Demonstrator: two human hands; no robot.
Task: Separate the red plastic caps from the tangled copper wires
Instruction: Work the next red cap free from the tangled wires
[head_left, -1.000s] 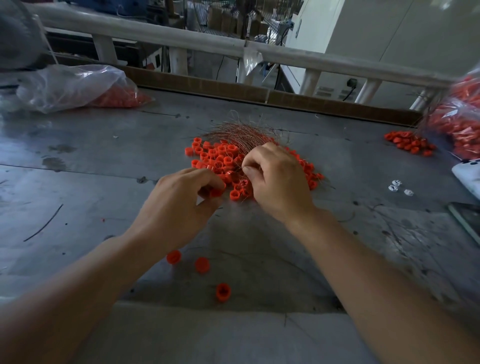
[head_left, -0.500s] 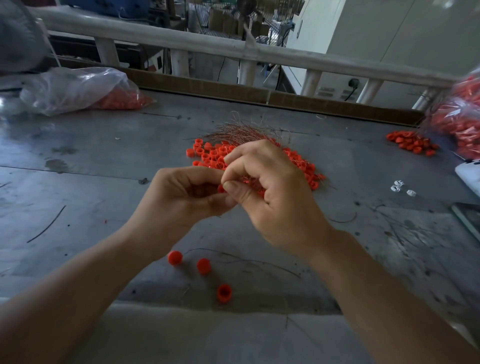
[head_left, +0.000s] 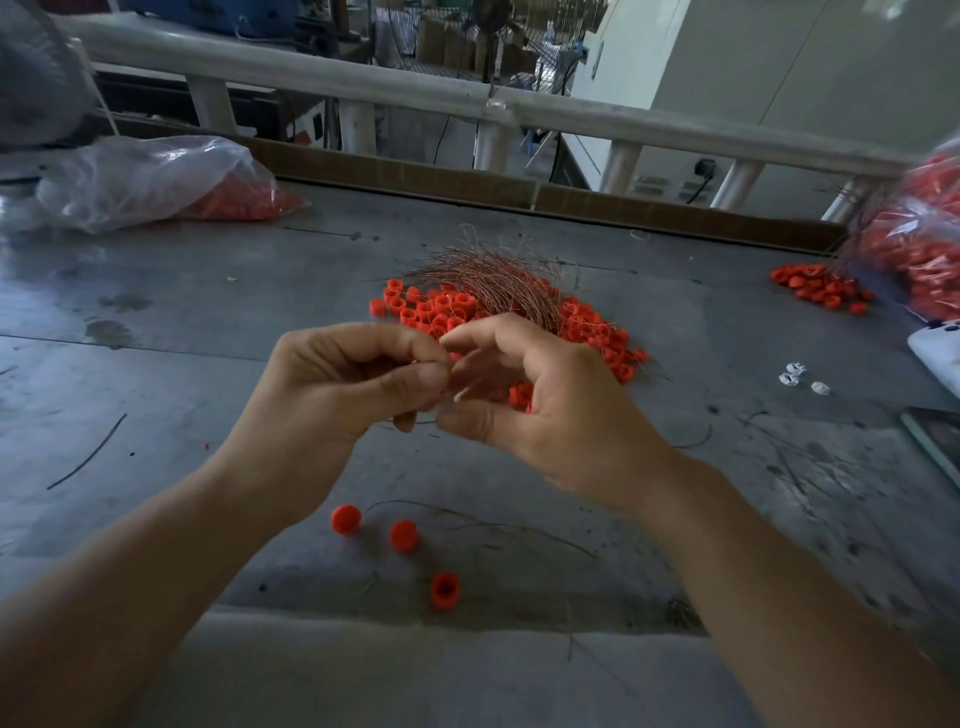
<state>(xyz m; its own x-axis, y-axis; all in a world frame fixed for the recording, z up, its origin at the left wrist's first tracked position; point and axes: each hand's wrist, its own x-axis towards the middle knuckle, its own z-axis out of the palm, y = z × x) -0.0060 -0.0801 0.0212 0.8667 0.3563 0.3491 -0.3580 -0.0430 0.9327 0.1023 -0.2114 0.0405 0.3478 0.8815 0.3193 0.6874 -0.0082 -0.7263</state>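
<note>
A tangle of thin copper wires (head_left: 493, 280) lies over a pile of red plastic caps (head_left: 597, 332) in the middle of the grey table (head_left: 208, 312). Just in front of the pile, above the table, my two hands meet fingertip to fingertip. My left hand (head_left: 353, 384) has its fingers curled and pinches a small red cap, almost wholly hidden by the fingers. My right hand (head_left: 545, 410) pinches a fine wire strand between thumb and forefinger right beside it. Three loose caps (head_left: 404, 535) lie on the table below my hands.
A clear bag of red caps (head_left: 156, 176) lies at the far left, another bag (head_left: 919, 244) at the far right with a small cap heap (head_left: 815, 286) beside it. White bits (head_left: 792, 371), a dark flat device (head_left: 935, 441) and a stray wire (head_left: 88, 452) lie around.
Both hands have lifted off the pile and come toward me, closing together with a cap and a wire strand between them. The three loose caps have not moved.
</note>
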